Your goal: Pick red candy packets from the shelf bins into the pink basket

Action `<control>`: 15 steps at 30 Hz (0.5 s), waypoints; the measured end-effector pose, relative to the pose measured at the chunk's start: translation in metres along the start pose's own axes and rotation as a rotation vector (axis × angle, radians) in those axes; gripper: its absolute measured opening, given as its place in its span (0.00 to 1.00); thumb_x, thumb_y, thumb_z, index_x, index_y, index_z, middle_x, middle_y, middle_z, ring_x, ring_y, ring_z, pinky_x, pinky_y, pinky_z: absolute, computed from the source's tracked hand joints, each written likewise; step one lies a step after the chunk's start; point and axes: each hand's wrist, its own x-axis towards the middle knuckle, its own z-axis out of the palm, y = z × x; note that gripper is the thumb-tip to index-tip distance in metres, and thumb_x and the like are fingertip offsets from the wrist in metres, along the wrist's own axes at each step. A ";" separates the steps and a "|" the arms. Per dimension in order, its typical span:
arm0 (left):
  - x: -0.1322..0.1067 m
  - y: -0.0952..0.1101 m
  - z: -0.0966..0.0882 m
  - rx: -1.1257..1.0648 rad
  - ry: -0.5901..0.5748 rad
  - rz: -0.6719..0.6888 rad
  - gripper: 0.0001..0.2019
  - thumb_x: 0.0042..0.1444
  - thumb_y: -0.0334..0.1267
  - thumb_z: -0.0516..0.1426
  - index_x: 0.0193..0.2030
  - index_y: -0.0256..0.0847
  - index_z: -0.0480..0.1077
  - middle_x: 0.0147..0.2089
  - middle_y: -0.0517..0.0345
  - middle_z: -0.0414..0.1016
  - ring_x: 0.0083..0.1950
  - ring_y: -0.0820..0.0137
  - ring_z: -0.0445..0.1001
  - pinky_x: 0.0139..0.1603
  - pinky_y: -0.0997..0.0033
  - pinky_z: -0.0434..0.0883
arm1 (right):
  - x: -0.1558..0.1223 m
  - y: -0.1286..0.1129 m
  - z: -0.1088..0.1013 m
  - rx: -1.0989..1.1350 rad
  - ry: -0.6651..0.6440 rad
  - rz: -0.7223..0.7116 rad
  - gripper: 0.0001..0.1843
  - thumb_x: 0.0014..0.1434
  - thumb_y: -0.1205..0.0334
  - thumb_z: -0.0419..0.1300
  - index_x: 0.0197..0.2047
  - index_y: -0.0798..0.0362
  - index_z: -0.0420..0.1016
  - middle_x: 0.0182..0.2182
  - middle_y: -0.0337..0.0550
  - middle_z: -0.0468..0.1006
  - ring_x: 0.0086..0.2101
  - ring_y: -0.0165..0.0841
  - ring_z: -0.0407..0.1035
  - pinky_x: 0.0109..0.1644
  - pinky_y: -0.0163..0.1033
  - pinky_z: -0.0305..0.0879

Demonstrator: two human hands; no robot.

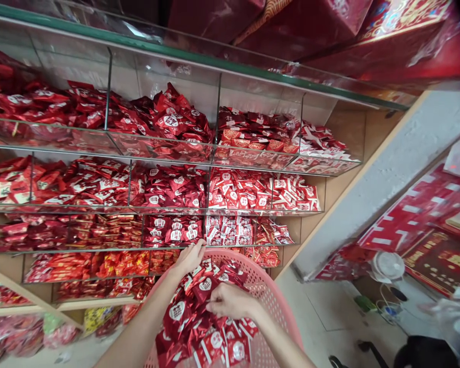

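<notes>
A pink plastic basket (270,289) sits right below me, heaped with red foil packets (203,312) that carry round white labels. My right hand (230,301) is down on the heap, its fingers curled on a packet. My left hand (189,258) is stretched to the front lip of a glass shelf (99,250), fingertips at the rail beside more packets. I cannot tell whether it grips anything. Both forearms come in from the bottom of the view.
Tiers of glass-divided shelves (168,209) packed with red packets fill the left and middle. Large red boxes (368,36) lie overhead. Red-and-gold decorations (440,255) lean at the right, behind a white fan (387,266). A black bag (425,355) stands on the tiled floor (322,327).
</notes>
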 end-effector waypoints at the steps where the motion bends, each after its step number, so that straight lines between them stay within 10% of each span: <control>1: 0.000 -0.001 -0.001 -0.006 0.002 0.004 0.15 0.63 0.43 0.40 0.49 0.49 0.63 0.38 0.57 0.75 0.41 0.64 0.74 0.38 0.70 0.62 | 0.001 -0.001 0.000 0.005 -0.003 0.000 0.13 0.54 0.58 0.55 0.25 0.55 0.77 0.20 0.36 0.76 0.20 0.24 0.64 0.25 0.29 0.54; 15: 0.009 -0.008 -0.004 -0.114 0.014 0.023 0.19 0.60 0.50 0.45 0.47 0.50 0.72 0.39 0.57 0.78 0.41 0.65 0.75 0.36 0.73 0.63 | 0.004 0.005 -0.011 0.079 0.010 -0.009 0.12 0.53 0.60 0.55 0.24 0.56 0.74 0.20 0.37 0.75 0.21 0.26 0.66 0.27 0.29 0.59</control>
